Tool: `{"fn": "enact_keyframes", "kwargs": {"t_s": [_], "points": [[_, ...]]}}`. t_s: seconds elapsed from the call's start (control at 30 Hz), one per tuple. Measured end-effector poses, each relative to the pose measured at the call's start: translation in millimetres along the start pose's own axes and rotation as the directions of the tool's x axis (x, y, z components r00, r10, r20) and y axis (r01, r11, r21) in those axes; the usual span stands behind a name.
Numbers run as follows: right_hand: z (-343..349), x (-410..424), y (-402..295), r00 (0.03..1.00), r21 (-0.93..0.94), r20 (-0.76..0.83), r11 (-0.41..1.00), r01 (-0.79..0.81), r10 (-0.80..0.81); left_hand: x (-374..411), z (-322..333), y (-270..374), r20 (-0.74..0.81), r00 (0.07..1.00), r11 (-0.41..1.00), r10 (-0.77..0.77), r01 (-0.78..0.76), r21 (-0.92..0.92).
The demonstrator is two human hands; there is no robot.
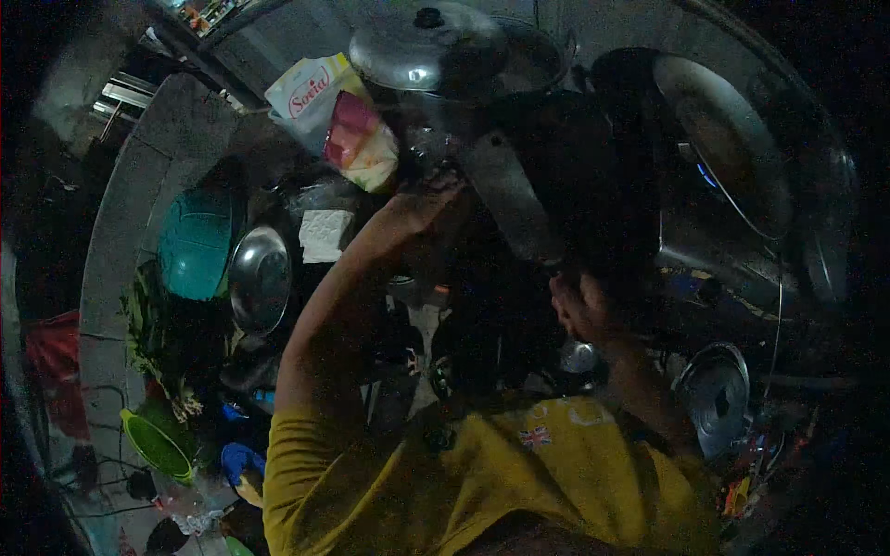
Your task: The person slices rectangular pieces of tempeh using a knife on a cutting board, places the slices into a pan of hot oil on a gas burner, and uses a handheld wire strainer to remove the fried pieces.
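Observation:
My right hand (587, 306) grips the handle of a wide-bladed cleaver (507, 198). Its grey blade slants up and left, close to the fingers of my left hand (434, 187). Deep shadow covers those fingers, and I cannot tell whether they hold anything. A shiny, crumpled clear thing (431, 142), perhaps plastic, lies just beyond them. The surface under the blade is too dark to make out. Left of my left hand leans a printed plastic pouch (351, 132) bearing writing. A white block-shaped thing (325, 236) sits nearer my forearm.
Ahead stands a metal pot with a domed lid (417, 52). To the right, a large wok (723, 132) is above a blue flame (707, 176). A teal basin (195, 243), metal bowl (261, 278), leafy greens (142, 340) and green basket (156, 445) are left. A metal lid (716, 389) lies right.

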State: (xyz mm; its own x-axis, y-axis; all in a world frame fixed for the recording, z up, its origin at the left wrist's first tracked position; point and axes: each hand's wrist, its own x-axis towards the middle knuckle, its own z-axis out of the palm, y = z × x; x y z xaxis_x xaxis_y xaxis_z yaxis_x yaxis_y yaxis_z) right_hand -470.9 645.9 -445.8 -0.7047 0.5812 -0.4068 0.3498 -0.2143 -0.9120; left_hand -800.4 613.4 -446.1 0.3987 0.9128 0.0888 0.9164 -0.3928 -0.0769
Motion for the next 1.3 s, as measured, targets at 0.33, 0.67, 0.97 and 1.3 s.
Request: {"fn": "enact_keyframes", "kwargs": {"t_s": [0.33, 0.67, 0.97, 1.3], "points": [[-3, -30, 13, 0.989, -0.045, -0.110, 0.995, 0.094, -0.099, 22, 1, -10, 0.283, 0.958, 0.952, 0.054, -0.134, 0.274], [3, -14, 24, 0.989, -0.194, -0.109, 0.974, -0.115, 0.096, -6, 17, -6, 0.243, 0.918, 0.909, -0.312, 0.363, -0.204], [28, 15, -15, 0.978, -0.518, -0.108, 0.850, 0.096, -0.176, -35, 31, 37, 0.057, 0.755, 0.671, -0.654, 0.612, -0.418], [51, 55, -29, 0.988, -0.671, 0.004, 0.732, 0.117, -0.154, -41, 41, 45, -0.055, 0.710, 0.644, -0.702, 0.601, -0.474]]}}
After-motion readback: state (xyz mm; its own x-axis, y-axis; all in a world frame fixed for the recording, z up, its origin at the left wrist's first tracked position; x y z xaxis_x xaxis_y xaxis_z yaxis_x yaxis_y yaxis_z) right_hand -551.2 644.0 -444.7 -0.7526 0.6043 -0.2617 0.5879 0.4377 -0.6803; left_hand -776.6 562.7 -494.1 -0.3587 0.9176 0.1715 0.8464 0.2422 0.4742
